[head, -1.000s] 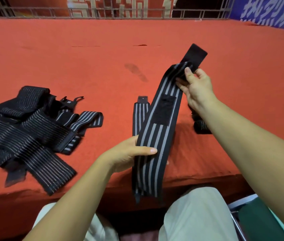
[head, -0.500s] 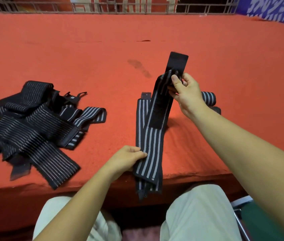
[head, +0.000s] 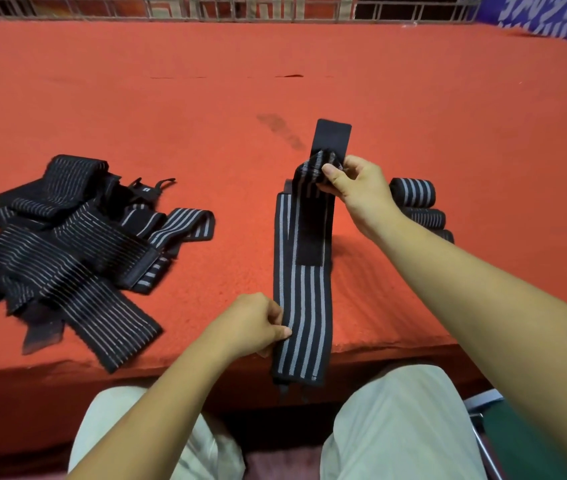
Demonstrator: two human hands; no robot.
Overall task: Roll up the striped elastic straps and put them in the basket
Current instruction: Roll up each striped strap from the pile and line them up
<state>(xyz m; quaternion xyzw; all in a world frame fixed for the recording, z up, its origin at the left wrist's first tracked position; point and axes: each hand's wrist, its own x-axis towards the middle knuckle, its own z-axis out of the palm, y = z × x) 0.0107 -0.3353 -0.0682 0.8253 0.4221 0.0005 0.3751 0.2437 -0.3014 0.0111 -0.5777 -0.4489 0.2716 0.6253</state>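
Note:
A black strap with grey stripes [head: 301, 306] lies along the red table, its near end hanging over the front edge. My left hand [head: 252, 323] pinches the strap's left edge near the table front. My right hand [head: 358, 187] grips the strap's far end, folded back and bunched, with the black velcro tab [head: 331, 138] sticking up past my fingers. Three rolled striped straps [head: 413, 192] lie just right of my right hand. No basket is in view.
A loose pile of black striped straps [head: 67, 247] covers the table's left side. The red table cloth [head: 275, 81] stretches far back to a metal railing [head: 275, 8]. A green chair [head: 531, 441] stands at the lower right beside my knees.
My right hand has brought the strap's far end down and toward me, folding it back. The strap has settled flat on the table. My left hand's fingers have curled onto its edge.

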